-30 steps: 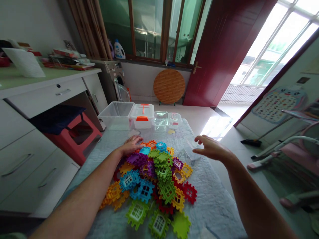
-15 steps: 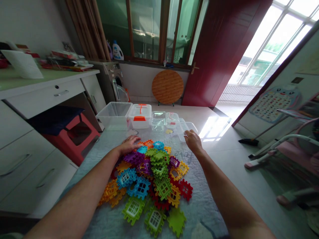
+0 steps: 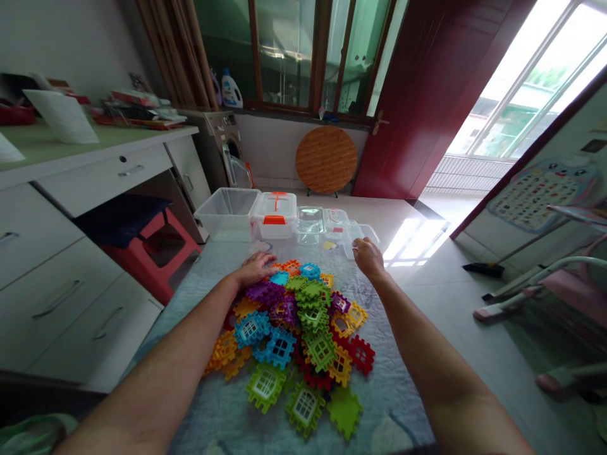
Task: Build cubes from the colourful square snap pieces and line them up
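Interlocking plastic building tiles (image 3: 313, 316) in green, blue, purple, orange, yellow and red lie in a loose heap on the cloth-covered table. Several have white window inserts. My left hand (image 3: 256, 268) rests at the heap's far left edge, fingers stretched out, touching the tiles beside the purple ones. Beyond the heap on the right, my right hand (image 3: 368, 256) is closed at a shallow clear plastic tray (image 3: 349, 249). A small whitish bit shows at its fingertips; what it is cannot be made out, and the hand hides part of the tray.
Along the table's far end stand a large clear bin (image 3: 227, 218), a lidded box with orange latches (image 3: 274, 218) and smaller clear containers (image 3: 310, 224). A red stool (image 3: 164, 253) is at the left by a white desk (image 3: 95, 177). A pink chair (image 3: 569, 294) stands at the right.
The whole view has shifted slightly, so everything sits a little further right. Both hands keep nearly the same places by the heap and the tray.
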Action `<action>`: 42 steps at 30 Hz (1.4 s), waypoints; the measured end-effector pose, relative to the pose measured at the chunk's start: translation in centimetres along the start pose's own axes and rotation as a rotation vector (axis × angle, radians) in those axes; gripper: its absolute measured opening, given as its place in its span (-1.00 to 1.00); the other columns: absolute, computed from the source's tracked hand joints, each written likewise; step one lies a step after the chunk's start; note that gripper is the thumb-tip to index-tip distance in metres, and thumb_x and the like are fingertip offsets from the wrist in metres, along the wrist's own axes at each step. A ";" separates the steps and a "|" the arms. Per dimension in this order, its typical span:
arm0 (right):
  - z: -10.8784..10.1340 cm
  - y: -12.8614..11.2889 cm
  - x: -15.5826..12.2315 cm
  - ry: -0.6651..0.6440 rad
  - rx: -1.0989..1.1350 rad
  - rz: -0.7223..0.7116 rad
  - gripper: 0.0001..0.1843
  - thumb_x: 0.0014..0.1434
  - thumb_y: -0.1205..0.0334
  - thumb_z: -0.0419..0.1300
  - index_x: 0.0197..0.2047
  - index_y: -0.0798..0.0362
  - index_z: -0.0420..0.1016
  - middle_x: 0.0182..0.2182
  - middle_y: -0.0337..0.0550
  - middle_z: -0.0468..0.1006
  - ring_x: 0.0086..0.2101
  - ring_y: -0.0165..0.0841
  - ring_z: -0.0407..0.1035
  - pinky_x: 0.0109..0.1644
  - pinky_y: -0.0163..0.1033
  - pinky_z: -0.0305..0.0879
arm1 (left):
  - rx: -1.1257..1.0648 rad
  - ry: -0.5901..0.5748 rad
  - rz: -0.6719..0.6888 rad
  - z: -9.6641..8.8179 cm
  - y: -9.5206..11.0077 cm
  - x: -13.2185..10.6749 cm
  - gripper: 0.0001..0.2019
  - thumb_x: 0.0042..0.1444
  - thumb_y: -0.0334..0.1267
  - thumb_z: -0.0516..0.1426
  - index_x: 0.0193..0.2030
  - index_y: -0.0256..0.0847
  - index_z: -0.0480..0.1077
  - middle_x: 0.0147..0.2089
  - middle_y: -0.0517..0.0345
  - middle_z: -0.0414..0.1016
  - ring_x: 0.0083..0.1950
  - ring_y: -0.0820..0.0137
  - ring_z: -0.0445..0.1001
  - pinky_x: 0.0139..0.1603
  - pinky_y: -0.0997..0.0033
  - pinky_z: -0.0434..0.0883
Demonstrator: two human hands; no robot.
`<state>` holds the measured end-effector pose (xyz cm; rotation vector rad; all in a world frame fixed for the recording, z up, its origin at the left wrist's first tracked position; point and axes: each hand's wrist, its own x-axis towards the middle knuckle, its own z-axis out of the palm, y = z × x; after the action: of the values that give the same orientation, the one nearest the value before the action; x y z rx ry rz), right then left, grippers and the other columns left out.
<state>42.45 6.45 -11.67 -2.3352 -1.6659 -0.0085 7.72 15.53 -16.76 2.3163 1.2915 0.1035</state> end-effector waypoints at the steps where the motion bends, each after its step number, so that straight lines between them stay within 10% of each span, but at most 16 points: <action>1: -0.2 0.0 0.0 -0.007 0.006 0.001 -0.71 0.30 0.25 0.04 0.02 -0.03 0.48 -0.04 -0.06 0.47 -0.11 -0.22 0.43 -0.09 -0.23 0.28 | 0.002 0.003 -0.002 0.1 0.0 0.0 -0.20 0.06 0.26 -0.04 0.31 -0.25 0.25 0.46 -0.09 0.06 0.48 0.07 -0.05 0.45 0.15 -0.08; 8: -1.4 -1.4 -4.2 0.129 0.195 -0.070 -0.44 0.23 0.16 0.14 0.27 0.06 0.22 0.18 0.11 0.31 -0.04 -0.15 0.42 -0.02 -0.12 0.34 | 0.001 0.042 -0.007 0.3 0.5 0.1 -0.21 0.05 0.25 -0.02 0.29 -0.28 0.28 0.43 -0.12 0.12 0.47 0.07 -0.02 0.44 0.12 -0.06; 15: -1.5 -2.6 -11.5 -0.400 0.530 -0.302 0.02 0.00 -0.13 0.34 0.40 0.05 0.03 0.13 0.15 0.43 0.12 -0.05 0.35 0.16 0.02 0.31 | -0.272 0.034 0.013 -1.1 2.6 -5.5 -0.11 0.02 0.33 0.06 0.38 -0.20 0.12 0.40 -0.08 0.17 0.38 0.06 0.20 0.32 0.22 0.22; 20: -1.1 -4.1 -11.5 -0.487 0.699 -0.446 0.08 -0.06 -0.09 0.40 0.41 -0.03 -0.02 0.11 0.04 0.46 0.07 -0.09 0.40 0.14 0.01 0.35 | -0.081 -0.003 0.109 0.4 5.7 -12.1 0.23 -0.40 0.30 0.35 0.44 0.02 -0.02 0.52 -0.07 -0.17 0.49 -0.15 -0.18 0.42 -0.12 -0.04; 25: -0.1 -6.3 -11.7 -0.452 0.705 -0.550 0.13 -0.16 -0.04 0.46 0.40 -0.08 0.01 0.23 0.04 0.31 0.19 -0.05 0.25 0.28 0.11 0.19 | -0.041 0.126 0.116 2.7 8.8 -13.9 0.26 -0.49 0.27 0.40 0.43 0.06 0.02 0.51 -0.08 -0.19 0.47 -0.20 -0.15 0.40 -0.21 -0.04; 42: -0.5 -12.1 -11.2 -0.048 0.802 -0.593 -0.57 0.03 0.52 0.09 -0.09 -0.09 0.48 -0.14 -0.17 0.37 -0.08 -0.33 0.35 0.13 -0.12 0.29 | -0.383 0.531 0.218 1.6 9.0 -13.7 -0.72 0.15 -0.20 0.13 0.00 -0.16 0.40 0.16 -0.01 0.37 0.23 0.19 0.34 0.31 0.14 0.28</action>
<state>27.49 -0.35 -10.40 -1.2364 -1.8554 0.4983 7.63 -0.24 -11.91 2.1470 1.1099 1.0046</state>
